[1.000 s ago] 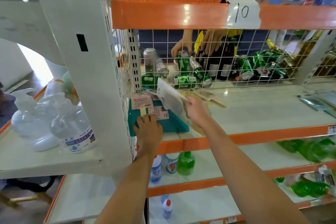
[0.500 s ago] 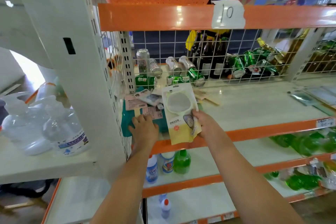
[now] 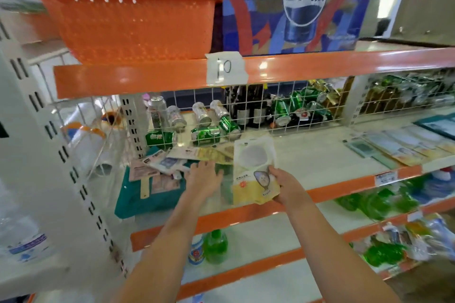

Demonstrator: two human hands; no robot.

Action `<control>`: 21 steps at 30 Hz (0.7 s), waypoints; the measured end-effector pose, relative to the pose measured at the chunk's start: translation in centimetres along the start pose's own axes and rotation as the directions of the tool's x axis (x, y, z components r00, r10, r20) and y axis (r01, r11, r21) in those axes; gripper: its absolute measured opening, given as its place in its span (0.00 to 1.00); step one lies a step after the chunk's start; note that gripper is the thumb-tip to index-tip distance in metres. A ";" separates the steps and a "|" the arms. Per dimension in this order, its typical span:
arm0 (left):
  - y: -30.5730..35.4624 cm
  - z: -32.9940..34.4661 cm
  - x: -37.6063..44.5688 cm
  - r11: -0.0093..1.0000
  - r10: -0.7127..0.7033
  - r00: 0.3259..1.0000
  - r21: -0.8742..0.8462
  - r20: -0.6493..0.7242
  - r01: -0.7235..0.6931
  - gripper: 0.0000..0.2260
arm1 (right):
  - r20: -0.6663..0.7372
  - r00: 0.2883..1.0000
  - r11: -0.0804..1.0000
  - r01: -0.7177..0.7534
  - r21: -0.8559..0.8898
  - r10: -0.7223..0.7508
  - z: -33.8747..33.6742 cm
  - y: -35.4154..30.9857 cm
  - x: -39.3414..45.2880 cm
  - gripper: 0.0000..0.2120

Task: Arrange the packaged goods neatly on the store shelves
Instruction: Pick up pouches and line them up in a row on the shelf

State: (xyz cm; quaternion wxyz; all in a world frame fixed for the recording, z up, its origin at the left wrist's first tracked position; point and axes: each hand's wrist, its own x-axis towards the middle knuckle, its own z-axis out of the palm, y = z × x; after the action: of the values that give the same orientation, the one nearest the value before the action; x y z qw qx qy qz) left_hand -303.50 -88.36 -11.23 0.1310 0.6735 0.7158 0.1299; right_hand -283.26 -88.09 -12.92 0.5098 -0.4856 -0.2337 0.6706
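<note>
White shelf with orange front edge, mid-frame

The shelf (image 3: 307, 155) spans the centre of the frame; at its left lies a teal pack (image 3: 147, 200) under a heap of flat packets (image 3: 170, 162); a white-and-yellow pouch (image 3: 254, 171) lies near the front edge; flat packages (image 3: 403, 146) lie at far right; cans (image 3: 205, 135) lie behind the wire grid.

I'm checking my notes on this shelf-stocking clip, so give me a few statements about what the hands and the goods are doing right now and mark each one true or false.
1. The right hand holds a white and yellow flat pouch with a round window. True.
2. The left hand grips a green can. False: it lies open on the flat packets beside the pouch.
3. The orange perforated plastic basket sits on the shelf above. True.
4. The paper label on the orange shelf rail reads 25. False: it reads 10.
5. Green cans lie behind the white wire grid. True.
</note>
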 end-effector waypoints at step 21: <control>25.6 9.5 2.7 0.906 0.412 0.891 0.015 0.193 -0.422 0.16 | -0.454 0.891 0.953 0.150 0.264 -0.014 -23.6 -8.5 -2.8 0.17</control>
State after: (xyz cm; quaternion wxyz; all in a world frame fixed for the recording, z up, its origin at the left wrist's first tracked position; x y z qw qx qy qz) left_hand -276.44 -84.11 -10.86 0.1468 0.8239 0.5427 0.0715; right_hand -258.37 -91.81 -14.80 0.6439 -0.5355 -0.0294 0.5457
